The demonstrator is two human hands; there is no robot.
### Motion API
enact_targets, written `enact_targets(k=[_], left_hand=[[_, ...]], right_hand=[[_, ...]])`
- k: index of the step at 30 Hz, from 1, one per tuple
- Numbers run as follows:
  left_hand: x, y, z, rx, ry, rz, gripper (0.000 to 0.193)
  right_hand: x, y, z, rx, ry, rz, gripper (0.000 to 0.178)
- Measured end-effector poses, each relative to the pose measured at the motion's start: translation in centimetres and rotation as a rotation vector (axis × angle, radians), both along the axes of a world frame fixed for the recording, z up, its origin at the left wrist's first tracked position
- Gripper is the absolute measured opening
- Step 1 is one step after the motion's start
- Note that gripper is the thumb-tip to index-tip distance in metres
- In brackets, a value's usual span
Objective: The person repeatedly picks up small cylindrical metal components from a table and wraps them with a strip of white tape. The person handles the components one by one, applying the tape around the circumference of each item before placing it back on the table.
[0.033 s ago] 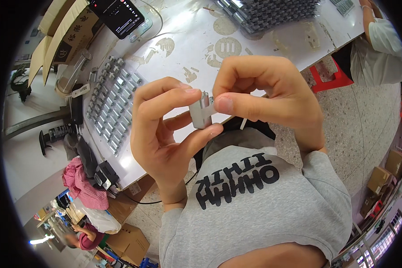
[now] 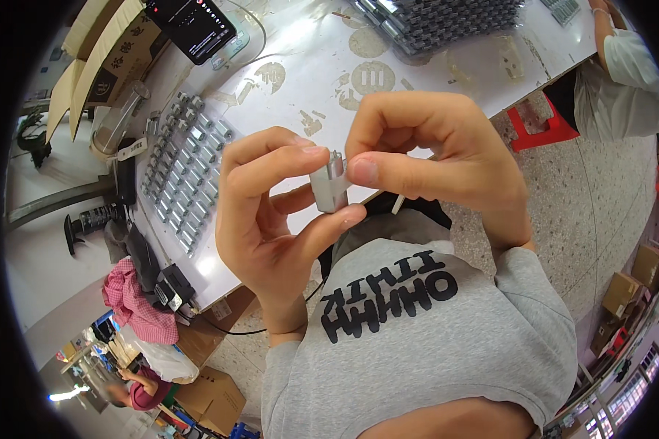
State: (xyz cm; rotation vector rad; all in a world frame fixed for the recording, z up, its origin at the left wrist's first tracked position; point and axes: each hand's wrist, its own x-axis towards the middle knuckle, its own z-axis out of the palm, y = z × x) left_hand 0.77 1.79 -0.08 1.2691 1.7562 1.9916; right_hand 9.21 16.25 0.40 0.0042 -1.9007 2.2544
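A small silver-grey metal block [image 2: 325, 192] with a rounded, shiny upper part stands upright between the fingertips and thumb of my left hand [image 2: 267, 197]. The thumb supports it from below, and the index finger lies along its top left. Close against the block's right side, my right hand [image 2: 447, 157] is closed in a pinch, thumb against the curled forefinger. Whatever those fingertips grip, if anything, is hidden. Both hands are raised in front of my grey shirt, over the table's near edge.
Rows of similar metal parts [image 2: 183, 168] lie on the white table [image 2: 300, 80] at left. A dark stack of parts [image 2: 454, 22] is at the back. A phone [image 2: 194, 29] and an open carton [image 2: 110, 66] stand back left. A person's sleeve [image 2: 633, 62] and red stool [image 2: 542, 128] are at right.
My right hand has shifted very slightly to the left, toward the block. The left hand keeps its grip on the block.
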Motion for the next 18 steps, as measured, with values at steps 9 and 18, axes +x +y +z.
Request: enact_targets(k=[9, 18], left_hand=[[0.1, 0.7, -2.7, 0.223, -0.147, 0.018, 0.046], [-0.4, 0.0, 0.7, -0.274, 0.424, 0.171, 0.044]], right_hand=[[-0.6, -0.9, -0.8, 0.015, -0.004, -0.011, 0.021], [-0.5, 0.1, -0.8, 0.273, 0.004, -0.048, 0.023]])
